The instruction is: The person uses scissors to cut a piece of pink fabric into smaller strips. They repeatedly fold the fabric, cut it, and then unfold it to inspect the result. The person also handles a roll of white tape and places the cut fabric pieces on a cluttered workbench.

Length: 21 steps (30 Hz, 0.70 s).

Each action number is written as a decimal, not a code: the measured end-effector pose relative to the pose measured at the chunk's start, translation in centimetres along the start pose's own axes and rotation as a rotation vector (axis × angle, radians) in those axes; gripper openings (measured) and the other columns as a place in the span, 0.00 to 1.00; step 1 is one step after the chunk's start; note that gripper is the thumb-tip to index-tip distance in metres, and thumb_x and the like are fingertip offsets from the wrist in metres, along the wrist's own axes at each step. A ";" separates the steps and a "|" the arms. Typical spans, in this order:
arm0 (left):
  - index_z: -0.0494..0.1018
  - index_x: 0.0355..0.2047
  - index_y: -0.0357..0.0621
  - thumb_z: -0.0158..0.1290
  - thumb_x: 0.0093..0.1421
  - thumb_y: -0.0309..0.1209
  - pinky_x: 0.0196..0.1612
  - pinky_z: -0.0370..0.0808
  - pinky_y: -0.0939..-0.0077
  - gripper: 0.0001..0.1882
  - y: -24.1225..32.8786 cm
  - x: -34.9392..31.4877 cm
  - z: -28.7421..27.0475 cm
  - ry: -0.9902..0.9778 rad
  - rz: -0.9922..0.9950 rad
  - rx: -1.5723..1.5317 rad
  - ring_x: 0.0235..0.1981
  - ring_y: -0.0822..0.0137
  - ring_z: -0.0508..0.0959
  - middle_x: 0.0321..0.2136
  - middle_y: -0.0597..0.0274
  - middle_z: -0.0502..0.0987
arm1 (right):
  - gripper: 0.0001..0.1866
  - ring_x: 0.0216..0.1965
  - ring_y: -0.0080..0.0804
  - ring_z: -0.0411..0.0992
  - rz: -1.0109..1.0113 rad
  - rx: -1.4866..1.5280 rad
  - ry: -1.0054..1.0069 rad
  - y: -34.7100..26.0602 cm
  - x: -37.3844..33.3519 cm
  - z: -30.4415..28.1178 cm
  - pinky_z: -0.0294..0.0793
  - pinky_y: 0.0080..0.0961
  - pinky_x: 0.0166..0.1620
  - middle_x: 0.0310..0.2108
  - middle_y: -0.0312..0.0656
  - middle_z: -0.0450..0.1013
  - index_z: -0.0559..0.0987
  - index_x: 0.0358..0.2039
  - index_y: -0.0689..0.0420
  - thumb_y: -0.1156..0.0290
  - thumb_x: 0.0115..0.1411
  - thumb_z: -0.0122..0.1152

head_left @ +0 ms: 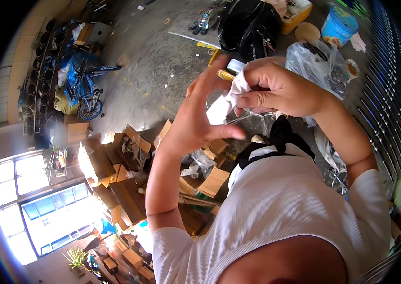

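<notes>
My right hand (278, 87) is closed, its thumb and fingers pinching a crumpled white cloth (239, 89). Part of the cloth hangs down between my two hands. My left hand (199, 106) is raised to the left of it, thumb and fingers spread wide in a curve, with a gap to the thumb. Close to the left fingertips and the cloth is a small yellow item (226, 75) beside a pale grey, flat-ended piece (235, 65). Whether these two are one thing, and what carries them, is partly hidden by my fingers.
Beyond my hands lie a black bag (250, 28), a blue bucket (339, 26) and clear plastic bags (311, 61). Metal rods (385, 94) line the right side. Cardboard boxes (124, 194) are piled at the lower left; a blue bicycle (87, 90) stands farther left.
</notes>
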<state>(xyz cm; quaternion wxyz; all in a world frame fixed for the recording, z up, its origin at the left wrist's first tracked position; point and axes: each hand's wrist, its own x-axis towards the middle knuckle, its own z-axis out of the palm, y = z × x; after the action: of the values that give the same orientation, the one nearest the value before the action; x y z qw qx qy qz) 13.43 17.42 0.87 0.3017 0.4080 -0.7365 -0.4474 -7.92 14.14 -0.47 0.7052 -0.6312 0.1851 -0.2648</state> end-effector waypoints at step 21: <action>0.69 0.16 0.41 0.54 0.54 0.30 0.14 0.62 0.74 0.12 -3.3 -6.5 -3.7 0.429 0.434 1.257 0.11 0.69 0.65 0.09 0.66 0.65 | 0.16 0.14 0.11 0.46 0.090 0.260 0.168 -0.8 -1.3 2.5 0.45 0.12 0.17 0.15 0.26 0.54 0.67 0.22 0.58 0.62 0.62 0.52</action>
<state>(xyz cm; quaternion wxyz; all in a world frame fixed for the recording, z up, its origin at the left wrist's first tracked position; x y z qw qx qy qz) 20.71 20.68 -1.08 0.2300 0.4280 -0.8447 0.2244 -7.56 16.85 0.55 0.7740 -0.5015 0.2357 -0.3063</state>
